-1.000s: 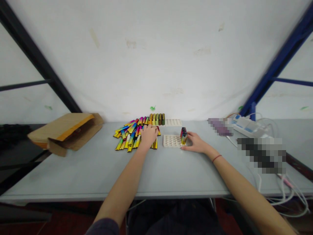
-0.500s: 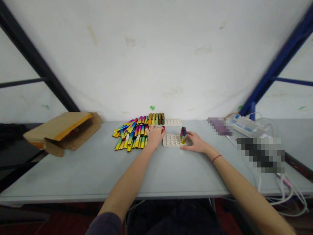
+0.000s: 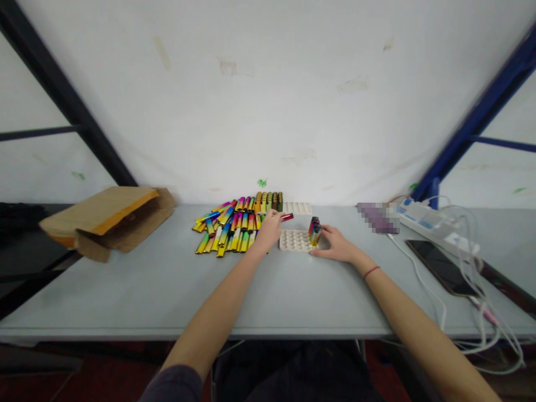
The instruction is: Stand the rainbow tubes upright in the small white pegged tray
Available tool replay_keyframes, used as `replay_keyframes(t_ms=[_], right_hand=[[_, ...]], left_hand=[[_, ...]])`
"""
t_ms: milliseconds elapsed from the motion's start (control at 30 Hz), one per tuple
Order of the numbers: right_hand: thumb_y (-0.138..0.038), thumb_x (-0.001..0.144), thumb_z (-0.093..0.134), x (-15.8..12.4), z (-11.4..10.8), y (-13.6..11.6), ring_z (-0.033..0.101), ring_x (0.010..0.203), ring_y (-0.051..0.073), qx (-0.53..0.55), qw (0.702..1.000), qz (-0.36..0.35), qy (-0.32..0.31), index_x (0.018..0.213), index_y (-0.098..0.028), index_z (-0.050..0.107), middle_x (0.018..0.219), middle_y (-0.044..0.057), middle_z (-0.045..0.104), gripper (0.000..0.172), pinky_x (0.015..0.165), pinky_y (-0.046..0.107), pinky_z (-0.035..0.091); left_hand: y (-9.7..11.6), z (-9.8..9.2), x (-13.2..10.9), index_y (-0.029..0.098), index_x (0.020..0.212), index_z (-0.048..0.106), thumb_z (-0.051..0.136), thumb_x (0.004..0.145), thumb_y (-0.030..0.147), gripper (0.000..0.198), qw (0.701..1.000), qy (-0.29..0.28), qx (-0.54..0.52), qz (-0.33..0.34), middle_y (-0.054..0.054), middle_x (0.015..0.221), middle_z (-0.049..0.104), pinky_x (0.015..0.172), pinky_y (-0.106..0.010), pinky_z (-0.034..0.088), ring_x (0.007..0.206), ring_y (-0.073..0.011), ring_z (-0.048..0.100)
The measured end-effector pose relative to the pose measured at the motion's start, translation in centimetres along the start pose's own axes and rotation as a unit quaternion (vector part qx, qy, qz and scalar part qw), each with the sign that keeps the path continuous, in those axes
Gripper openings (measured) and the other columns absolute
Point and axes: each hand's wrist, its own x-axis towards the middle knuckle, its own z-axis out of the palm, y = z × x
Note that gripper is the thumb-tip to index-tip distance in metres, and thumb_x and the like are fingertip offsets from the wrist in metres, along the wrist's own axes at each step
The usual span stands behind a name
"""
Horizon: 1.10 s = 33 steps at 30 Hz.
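My left hand (image 3: 270,228) pinches a shiny red lighter case (image 3: 287,217), which points right above the near tray's left end. The near white tray (image 3: 293,240) has rows of round holes. At its right end a few lighter cases (image 3: 315,231) with dark tops stand upright in a row. My right hand (image 3: 335,244) grips that end of the tray, thumb at the near corner and fingers beside the standing cases. Left of my left hand lies a heap of metallic rainbow-and-gold lighter cases (image 3: 226,231).
Behind, a block of upright gold and dark cases (image 3: 269,201) stands beside another white tray (image 3: 297,208). An open brown cardboard box (image 3: 109,218) lies left. To the right are a phone (image 3: 439,268), a blurred purple item (image 3: 378,218), a power strip (image 3: 435,223) and loose white cables (image 3: 427,287).
My left hand has lifted from the heap's right edge and turned, bringing the red lighter case up and right toward the near tray. My right hand has stayed at the tray.
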Motion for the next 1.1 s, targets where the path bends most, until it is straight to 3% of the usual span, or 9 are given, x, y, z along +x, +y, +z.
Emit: replay_keyframes(t_ms=[100,233,300,467,600,700,867,967,1100], right_hand=[[-0.068,0.075,0.077,0.0,0.2,0.2,0.061,0.124,0.040,0.002,1.000,-0.003,0.007,0.128,-0.014,0.068,0.137,0.022,0.062,0.077,0.110,0.055,0.046],[-0.070,0.075,0.077,0.1,0.5,0.4,0.061,0.123,0.040,-0.003,1.000,-0.004,0.013,0.128,-0.015,0.068,0.136,0.021,0.062,0.077,0.109,0.055,0.047],[-0.070,0.075,0.076,0.1,0.5,0.4,0.061,0.123,0.040,-0.008,1.000,-0.004,0.011,0.128,-0.015,0.068,0.137,0.021,0.062,0.077,0.110,0.055,0.047],[-0.071,0.077,0.075,0.1,0.2,0.2,0.061,0.124,0.039,-0.014,1.000,-0.007,0.000,0.127,-0.015,0.069,0.137,0.021,0.062,0.075,0.110,0.052,0.047],[-0.069,0.076,0.077,0.1,0.2,0.1,0.062,0.123,0.038,-0.016,1.000,-0.005,0.004,0.127,-0.014,0.069,0.135,0.021,0.063,0.075,0.108,0.051,0.048],[-0.068,0.077,0.077,0.1,0.2,0.1,0.062,0.123,0.038,-0.017,1.000,-0.009,0.004,0.127,-0.015,0.069,0.136,0.021,0.063,0.073,0.108,0.050,0.048],[-0.067,0.078,0.076,0.1,0.3,0.3,0.062,0.122,0.039,-0.011,1.000,-0.019,0.006,0.125,-0.015,0.069,0.136,0.021,0.062,0.071,0.108,0.053,0.048],[-0.067,0.078,0.076,0.1,0.4,0.4,0.061,0.123,0.039,-0.004,1.000,-0.024,0.009,0.127,-0.015,0.068,0.137,0.021,0.062,0.071,0.107,0.053,0.048],[-0.067,0.078,0.076,0.1,0.4,0.5,0.061,0.124,0.038,-0.008,1.000,-0.021,0.006,0.128,-0.014,0.068,0.137,0.022,0.062,0.073,0.108,0.052,0.048]], left_hand=[[0.9,-0.3,0.1,0.016,0.103,0.067,0.057,0.091,0.014,0.016,0.966,-0.001,-0.240,-0.095,-0.008,0.102,0.069,0.091,-0.038,0.054,0.089,-0.0197,0.070],[3.0,-0.2,-0.5,0.018,0.097,0.055,0.063,0.089,0.019,0.011,0.844,-0.052,-0.484,-0.227,-0.002,0.083,0.069,0.069,-0.029,0.054,0.066,-0.0137,0.068],[3.7,0.1,-1.0,0.019,0.094,0.051,0.064,0.089,0.022,0.014,0.811,-0.045,-0.532,-0.238,0.003,0.073,0.064,0.065,-0.025,0.052,0.059,-0.0106,0.064],[4.2,0.5,-1.8,0.022,0.094,0.044,0.074,0.083,0.029,0.032,0.812,-0.051,-0.541,-0.212,0.005,0.075,0.067,0.061,-0.025,0.051,0.055,-0.0097,0.062],[4.0,0.5,-1.8,0.021,0.095,0.049,0.068,0.084,0.030,0.024,0.811,-0.087,-0.543,-0.200,0.006,0.071,0.063,0.051,-0.022,0.044,0.047,-0.0077,0.054],[4.3,0.6,-1.7,0.019,0.098,0.055,0.068,0.085,0.029,0.021,0.805,-0.086,-0.559,-0.180,0.006,0.069,0.059,0.052,-0.021,0.043,0.049,-0.0072,0.053],[5.0,0.6,-2.0,0.021,0.095,0.050,0.067,0.085,0.031,0.022,0.797,-0.074,-0.576,-0.167,0.005,0.070,0.062,0.052,-0.022,0.043,0.050,-0.0093,0.054],[5.4,0.4,-2.2,0.019,0.090,0.054,0.061,0.088,0.040,0.021,0.793,-0.072,-0.577,-0.181,0.007,0.057,0.051,0.046,-0.020,0.033,0.042,-0.0071,0.040],[5.8,0.4,-2.4,0.020,0.062,0.047,0.051,0.089,0.065,0.053,0.783,-0.071,-0.575,-0.226,0.008,0.046,0.030,0.041,-0.020,0.024,0.038,-0.0059,0.027]])
